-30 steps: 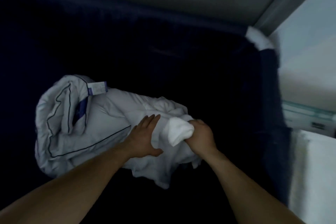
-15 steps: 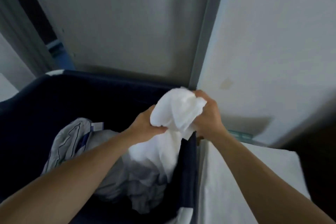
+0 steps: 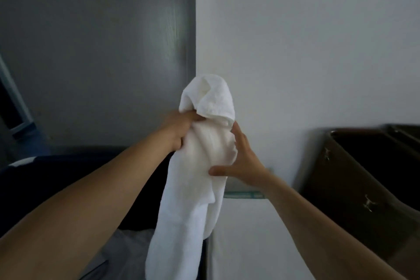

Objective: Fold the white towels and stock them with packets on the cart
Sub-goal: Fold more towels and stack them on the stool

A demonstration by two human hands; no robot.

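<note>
Two surfaces behind: grey door [image 3: 102, 52], white wall [image 3: 306, 41]. The soft towel [image 3: 195, 177] hangs limp above a navy bin [image 3: 56, 173], left hand [image 3: 179, 129] clenched near its top, right hand [image 3: 241, 161] splayed against it.

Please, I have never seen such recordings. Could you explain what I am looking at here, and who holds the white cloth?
There is no machine: these are a person's two bare arms, filmed by a camera worn on the head, looking forward and down. The left hand grips a white towel near its top; the rest hangs down. The right hand is open, its fingers touching the towel's side. Below left is a dark blue bin; at right, a brown container.
</note>
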